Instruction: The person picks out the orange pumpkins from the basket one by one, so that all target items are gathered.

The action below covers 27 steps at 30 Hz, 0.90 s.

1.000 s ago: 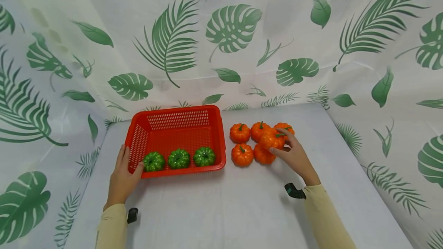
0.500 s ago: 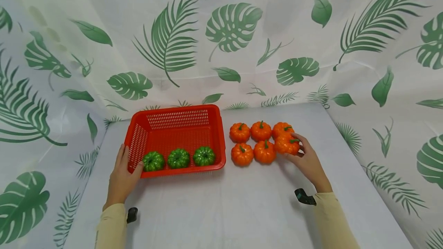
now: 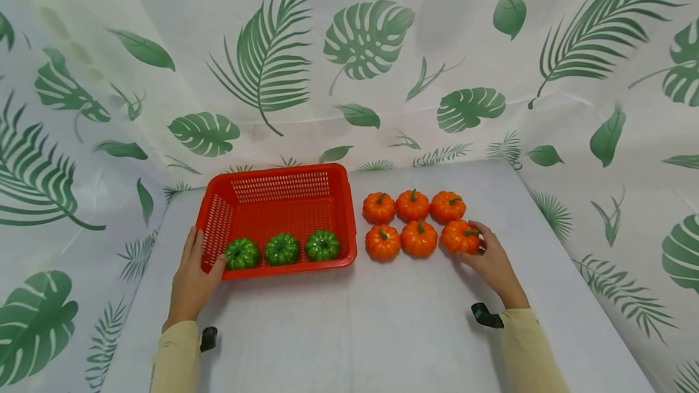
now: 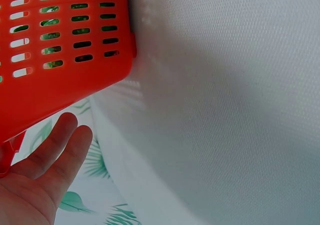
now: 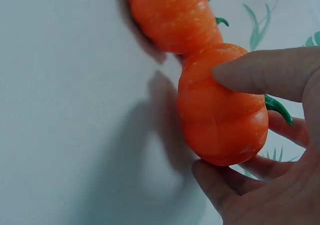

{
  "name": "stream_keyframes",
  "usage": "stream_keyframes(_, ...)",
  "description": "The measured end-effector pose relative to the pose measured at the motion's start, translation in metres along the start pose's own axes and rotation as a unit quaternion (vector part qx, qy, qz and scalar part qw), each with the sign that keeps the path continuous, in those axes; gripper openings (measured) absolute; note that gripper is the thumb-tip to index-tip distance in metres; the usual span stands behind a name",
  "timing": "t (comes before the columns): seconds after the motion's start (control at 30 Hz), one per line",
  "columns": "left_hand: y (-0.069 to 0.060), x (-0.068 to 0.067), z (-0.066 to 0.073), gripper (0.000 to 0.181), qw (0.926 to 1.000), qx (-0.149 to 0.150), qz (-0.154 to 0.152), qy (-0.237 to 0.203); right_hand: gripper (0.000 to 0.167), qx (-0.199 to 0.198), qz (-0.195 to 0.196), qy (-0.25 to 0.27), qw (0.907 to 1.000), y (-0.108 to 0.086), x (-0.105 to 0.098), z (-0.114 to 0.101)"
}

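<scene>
At the near left corner of the red plastic basket (image 3: 284, 208), my left hand (image 3: 191, 284) holds the rim, thumb over the edge and fingers along the outer side. Two straight fingers (image 4: 65, 150) show in the left wrist view; the thumb is hidden there. My right hand (image 3: 494, 262) grips a small orange toy pumpkin (image 3: 459, 236) with a green stem, thumb on one side and fingers opposite (image 5: 215, 182). Whether this pumpkin touches the table, I cannot tell. Several other orange pumpkins (image 3: 419, 239) stand close by in two rows, between basket and hand.
Three green pumpkins (image 3: 282, 250) line the basket's near side. A white cloth (image 3: 349, 332) covers the table, and a leaf-printed curtain (image 3: 382, 96) rises behind it. A dark wrist device (image 3: 486, 315) juts from the right sleeve, another (image 3: 209, 339) from the left.
My right hand has carried the orange pumpkin rightward and lowered it from above the others to the right end of the near row. The left hand and basket stay put.
</scene>
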State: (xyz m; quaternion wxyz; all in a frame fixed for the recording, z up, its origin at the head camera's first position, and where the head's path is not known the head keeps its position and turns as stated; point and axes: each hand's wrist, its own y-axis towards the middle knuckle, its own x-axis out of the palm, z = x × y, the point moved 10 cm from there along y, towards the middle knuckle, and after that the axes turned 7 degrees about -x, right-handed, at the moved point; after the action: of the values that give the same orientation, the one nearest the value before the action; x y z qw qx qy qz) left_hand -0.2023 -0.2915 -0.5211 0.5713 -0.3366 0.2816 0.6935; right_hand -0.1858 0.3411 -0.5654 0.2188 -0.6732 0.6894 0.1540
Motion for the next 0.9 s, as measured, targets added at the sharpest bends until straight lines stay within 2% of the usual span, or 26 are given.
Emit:
stream_keyframes(0.3,-0.0009,-0.0007,0.0015,0.082,1.0,-0.004,-0.004,0.005,0.084,-0.024,0.03,-0.045,0.9982,0.0005,0.0003,0.0023)
stream_keyframes(0.47,-0.0017,-0.0016,0.0028,0.082,1.0,0.004,-0.004,0.007,0.084,-0.028,0.047,-0.06,0.9967,-0.0017,0.0015,-0.0004)
stream_keyframes(0.67,-0.0025,-0.0028,0.0008,0.083,0.9999,0.005,-0.007,0.009,0.089,-0.025,0.046,-0.061,0.9967,-0.0023,0.0046,-0.0001)
stream_keyframes(0.77,-0.0024,-0.0023,-0.0014,0.087,0.9995,-0.002,-0.026,0.015,0.091,-0.026,0.04,-0.058,0.9972,-0.0014,0.0056,0.0002)
stream_keyframes(0.9,-0.0029,0.0001,-0.0051,0.097,0.9958,-0.023,-0.083,0.033,0.093,-0.03,0.03,-0.051,0.9978,-0.0008,0.0012,-0.0028)
